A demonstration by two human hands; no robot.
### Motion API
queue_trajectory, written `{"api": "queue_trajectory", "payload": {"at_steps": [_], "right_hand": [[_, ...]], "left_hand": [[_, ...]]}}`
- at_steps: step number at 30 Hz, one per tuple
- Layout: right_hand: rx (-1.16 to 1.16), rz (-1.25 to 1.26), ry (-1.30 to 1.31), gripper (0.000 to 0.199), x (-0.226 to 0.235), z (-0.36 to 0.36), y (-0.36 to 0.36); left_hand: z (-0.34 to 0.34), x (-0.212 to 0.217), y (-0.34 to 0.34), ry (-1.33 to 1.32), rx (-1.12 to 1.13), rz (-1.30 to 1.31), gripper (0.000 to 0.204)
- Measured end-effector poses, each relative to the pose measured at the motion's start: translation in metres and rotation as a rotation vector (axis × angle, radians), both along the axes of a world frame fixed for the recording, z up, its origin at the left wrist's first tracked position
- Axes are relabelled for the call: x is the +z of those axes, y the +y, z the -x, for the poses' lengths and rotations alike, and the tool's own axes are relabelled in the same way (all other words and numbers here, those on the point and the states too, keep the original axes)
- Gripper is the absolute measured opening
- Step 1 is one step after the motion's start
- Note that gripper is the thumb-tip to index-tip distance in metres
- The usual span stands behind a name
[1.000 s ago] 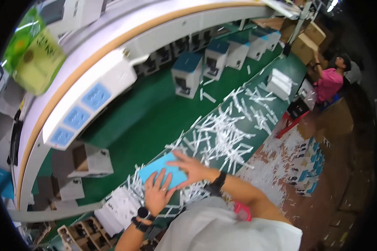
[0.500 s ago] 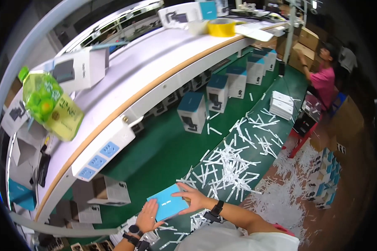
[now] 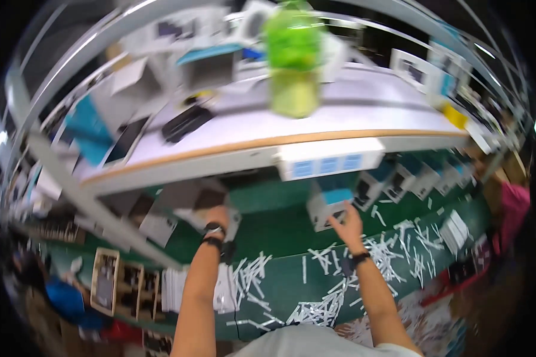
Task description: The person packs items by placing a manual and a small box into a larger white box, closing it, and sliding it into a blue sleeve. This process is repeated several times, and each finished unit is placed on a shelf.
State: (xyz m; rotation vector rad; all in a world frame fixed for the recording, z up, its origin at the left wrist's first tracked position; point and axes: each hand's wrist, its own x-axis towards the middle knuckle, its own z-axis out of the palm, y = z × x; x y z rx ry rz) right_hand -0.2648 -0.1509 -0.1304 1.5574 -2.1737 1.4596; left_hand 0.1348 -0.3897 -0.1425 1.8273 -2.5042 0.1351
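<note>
My left hand (image 3: 218, 218) reaches forward to an open grey carton (image 3: 187, 202) under the white shelf; motion blur hides its fingers. It wears a dark wrist band. My right hand (image 3: 348, 226) is stretched out with fingers apart. Its fingertips touch the lower right corner of a white box with a blue top (image 3: 327, 207) on the green table (image 3: 280, 232). That box stands at the left end of a row of similar boxes (image 3: 399, 178).
Several white paper strips (image 3: 339, 279) litter the green table. A blurred green bottle (image 3: 292, 59) stands on the white shelf (image 3: 250, 125) above. Trays of dark devices (image 3: 122, 282) lie at the left. A person in pink (image 3: 511, 208) works at the right.
The view has swung left and up toward the shelf. Both hands left the flat blue package near my body and reached forward, left to the grey carton, right to the blue-topped box.
</note>
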Motion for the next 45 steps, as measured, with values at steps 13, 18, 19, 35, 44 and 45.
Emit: {"api": "queue_trajectory", "payload": {"at_steps": [13, 18, 19, 35, 44, 45], "right_hand": [[0.062, -0.238, -0.848, 0.045, -0.012, -0.118, 0.129], [0.130, -0.218, -0.800, 0.023, -0.011, -0.116, 0.140], [0.114, -0.253, -0.793, 0.022, -0.010, -0.118, 0.139], [0.111, -0.571, -0.922, 0.032, -0.047, -0.053, 0.238], [0.332, -0.624, -0.726, 0.027, -0.033, -0.103, 0.215], [0.323, -0.618, -0.729, 0.027, -0.034, -0.100, 0.219]], "left_hand": [[0.100, 0.056, 0.290, 0.745, -0.832, -0.145, 0.030], [0.022, 0.052, 0.279, 0.963, -0.208, -0.172, 0.023], [-0.001, 0.017, 0.259, 0.803, -0.055, -0.004, 0.041], [-0.037, 0.082, 0.241, 2.164, -0.163, -0.313, 0.085], [0.089, 0.105, 0.215, 0.875, -0.903, 0.085, 0.050], [0.094, 0.101, 0.204, 0.700, -0.963, 0.117, 0.051]]}}
